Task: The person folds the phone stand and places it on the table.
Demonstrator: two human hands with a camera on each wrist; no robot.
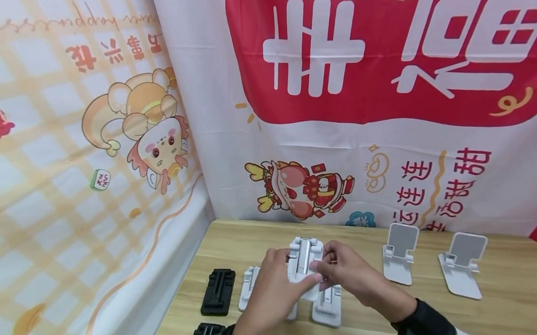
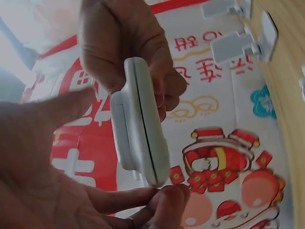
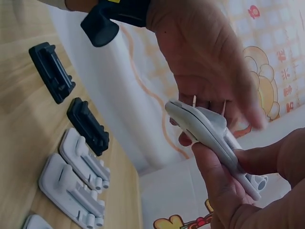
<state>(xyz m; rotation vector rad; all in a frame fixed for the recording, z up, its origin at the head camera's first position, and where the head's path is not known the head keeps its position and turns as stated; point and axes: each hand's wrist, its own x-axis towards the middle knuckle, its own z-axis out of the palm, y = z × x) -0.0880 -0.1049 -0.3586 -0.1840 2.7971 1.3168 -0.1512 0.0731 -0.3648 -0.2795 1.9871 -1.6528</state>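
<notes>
A white folded phone stand [image 1: 303,258] is held up above the wooden table between both hands. My right hand [image 1: 351,274] pinches it, with the thumb on one face and fingers on the other in the right wrist view. The left hand [image 1: 271,292] is at the opposite side of the stand. Its thumb stands away from the stand, and its fingertips touch the stand's lower edge [image 2: 155,179] in the left wrist view. From the right wrist, the left hand [image 3: 200,47] looks spread, its thumb blurred, with fingers partly hidden behind the stand.
Below the hands lie several folded white phone stands [image 1: 327,307], partly covered. Two black folded stands [image 1: 218,292] are at the left. Two unfolded white stands, one nearer [image 1: 397,264] and one farther right [image 1: 462,274], stand on the table [image 1: 357,243]. Printed cloth [image 1: 223,154] hangs behind.
</notes>
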